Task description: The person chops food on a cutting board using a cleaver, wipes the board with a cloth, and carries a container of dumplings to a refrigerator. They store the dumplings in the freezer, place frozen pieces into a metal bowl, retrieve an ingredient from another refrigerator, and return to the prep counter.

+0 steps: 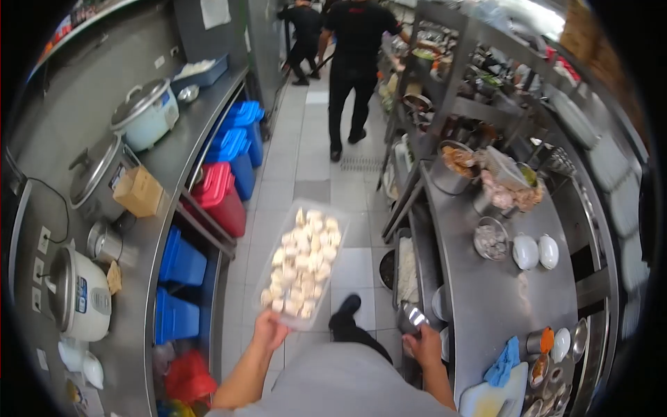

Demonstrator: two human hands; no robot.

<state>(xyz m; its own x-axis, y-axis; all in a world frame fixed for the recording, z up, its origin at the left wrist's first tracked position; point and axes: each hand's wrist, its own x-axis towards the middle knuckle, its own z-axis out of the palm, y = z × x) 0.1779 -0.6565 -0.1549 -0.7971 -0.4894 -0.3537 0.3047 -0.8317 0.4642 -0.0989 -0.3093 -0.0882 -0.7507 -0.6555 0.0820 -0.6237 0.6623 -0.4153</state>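
A clear plastic tray full of pale, cut chunks is held out over the tiled floor. My left hand grips its near edge. Lower right, beside the steel counter, my right hand is closed around a shiny dark metal object, whose exact kind I cannot make out. Just beyond that object, a long container of white food sits on a shelf below the counter top.
Two people in dark clothes, one nearer and one farther, stand up the aisle. Rice cookers line the left counter, above blue bins and a red bin. A cutting board lies at the lower right.
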